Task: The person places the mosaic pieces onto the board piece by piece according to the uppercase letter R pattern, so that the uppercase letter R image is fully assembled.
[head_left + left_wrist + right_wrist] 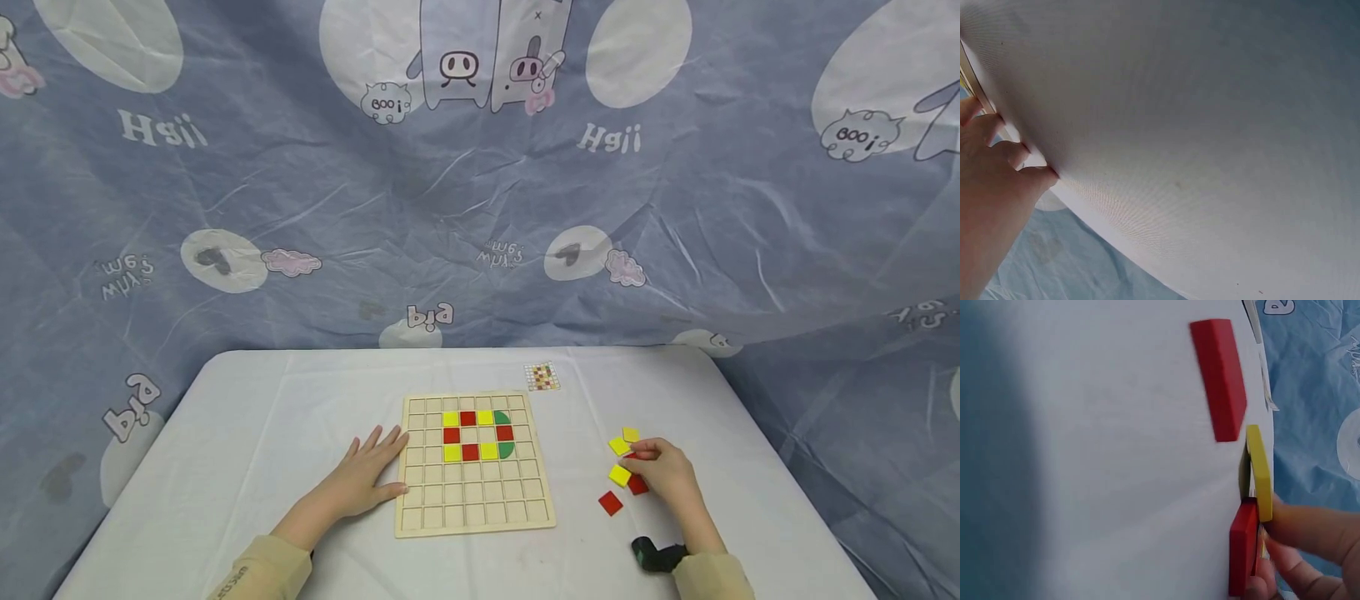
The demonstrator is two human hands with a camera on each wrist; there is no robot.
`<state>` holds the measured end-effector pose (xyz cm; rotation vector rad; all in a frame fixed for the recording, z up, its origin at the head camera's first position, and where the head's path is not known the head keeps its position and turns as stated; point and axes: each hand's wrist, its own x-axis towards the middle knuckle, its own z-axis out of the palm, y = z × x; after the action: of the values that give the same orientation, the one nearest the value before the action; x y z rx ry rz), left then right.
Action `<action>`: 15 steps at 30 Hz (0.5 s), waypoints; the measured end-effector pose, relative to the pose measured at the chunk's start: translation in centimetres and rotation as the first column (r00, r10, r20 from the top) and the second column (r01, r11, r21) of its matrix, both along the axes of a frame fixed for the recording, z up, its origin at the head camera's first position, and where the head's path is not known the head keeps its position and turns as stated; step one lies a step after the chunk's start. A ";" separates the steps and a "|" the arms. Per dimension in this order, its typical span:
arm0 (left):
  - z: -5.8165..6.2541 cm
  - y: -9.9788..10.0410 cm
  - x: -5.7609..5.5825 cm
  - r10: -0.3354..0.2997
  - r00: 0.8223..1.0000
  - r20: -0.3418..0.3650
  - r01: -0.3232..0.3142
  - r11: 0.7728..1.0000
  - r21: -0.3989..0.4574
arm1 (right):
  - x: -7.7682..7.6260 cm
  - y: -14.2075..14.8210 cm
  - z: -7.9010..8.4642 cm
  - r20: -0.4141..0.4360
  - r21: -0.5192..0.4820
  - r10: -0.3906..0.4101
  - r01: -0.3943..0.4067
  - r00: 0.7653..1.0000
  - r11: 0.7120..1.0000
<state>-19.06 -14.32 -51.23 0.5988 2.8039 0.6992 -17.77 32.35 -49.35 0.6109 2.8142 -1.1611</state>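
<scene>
A light wooden grid board (476, 492) lies on the table with yellow, red and green pieces set in a ring of its cells, such as a red tile (469, 452) and a green rounded piece (507, 451). My left hand (363, 475) rests with spread fingers at the board's left edge. Over a loose group of tiles at the right, my right hand (667, 473) pinches a red square tile (632, 456) between thumb and fingertips. Close by the thumb lies a yellow tile (619, 476), also large in the right wrist view. Another red tile (638, 484) lies partly under the hand.
Two yellow tiles, one at the back (631, 434), lie beyond the right fingertips. A single red tile (611, 503) lies nearer the front. Behind the board is a small printed pattern card (542, 376). A patterned blue-grey cloth (480, 192) hangs behind the white table (322, 392).
</scene>
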 end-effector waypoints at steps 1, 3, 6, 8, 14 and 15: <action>0.0 0.0 0.0 0.002 1.000 0.002 -0.002 1.000 -0.005 | 0.1 0.0 0.0 0.003 0.007 -0.004 0.004 1.000 1.000; -0.1 0.0 -0.1 0.004 1.000 0.005 -0.004 1.000 -0.008 | 0.1 0.0 -0.1 0.003 0.022 -0.014 0.014 1.000 1.000; -0.2 0.0 -0.2 0.004 1.000 0.004 -0.004 1.000 -0.004 | 0.2 -0.1 0.0 0.002 0.037 -0.031 0.031 1.000 0.999; -0.3 0.0 -0.2 0.003 1.000 0.002 -0.003 1.000 -0.002 | 0.2 -0.1 0.0 0.006 0.044 -0.032 0.032 0.999 0.998; -0.3 -0.1 -0.2 -0.003 1.000 -0.003 0.003 1.000 -0.004 | 0.3 -0.4 0.2 0.012 0.080 -0.018 0.017 1.000 0.997; -0.3 -0.1 -0.2 -0.005 1.000 -0.006 0.005 1.000 -0.003 | 0.3 -0.5 0.3 0.003 0.086 -0.017 0.017 1.000 0.996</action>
<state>-19.24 -14.43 -51.52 0.6085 2.8076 0.6929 -17.49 31.84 -49.09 0.6426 2.8746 -1.0448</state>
